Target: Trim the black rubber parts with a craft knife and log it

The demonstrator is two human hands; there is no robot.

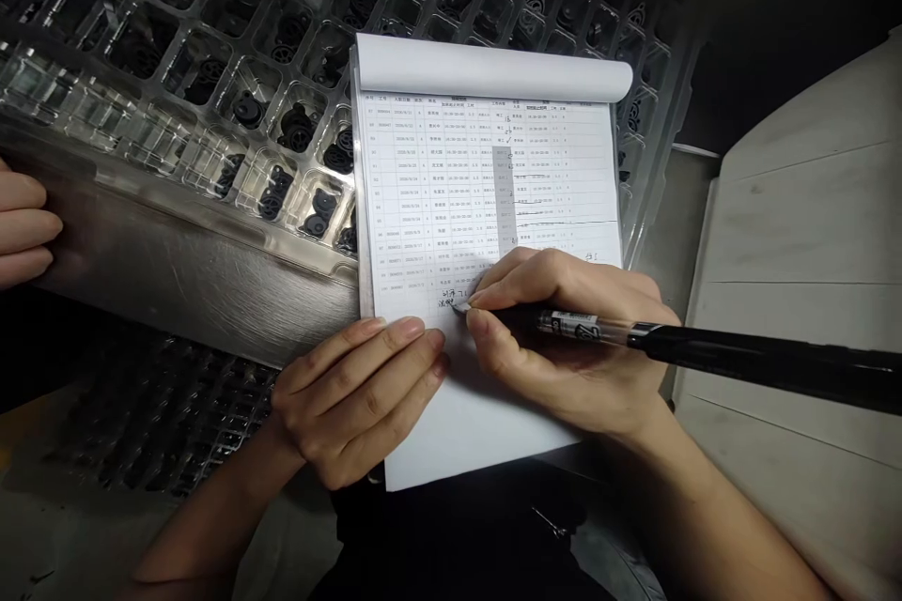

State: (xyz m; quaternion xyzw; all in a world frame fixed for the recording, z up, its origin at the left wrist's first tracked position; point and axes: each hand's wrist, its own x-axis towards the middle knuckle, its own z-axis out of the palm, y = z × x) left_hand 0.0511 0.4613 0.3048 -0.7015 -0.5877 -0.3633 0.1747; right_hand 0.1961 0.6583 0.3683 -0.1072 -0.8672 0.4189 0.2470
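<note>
A pad of printed table sheets [486,188] lies on a clear plastic tray, its top page rolled back. My right hand [564,338] grips a black pen [705,347], whose tip rests on a lower row of the table beside some handwritten marks. My left hand [359,394] lies flat with fingers together on the blank lower left part of the pad, pressing it down.
The clear compartment tray [211,66] holds several small black round parts and rests on a brushed metal ledge [176,254]. Another person's fingers [24,225] touch the ledge at the far left. A white board [803,235] lies to the right. A second tray [162,413] sits below.
</note>
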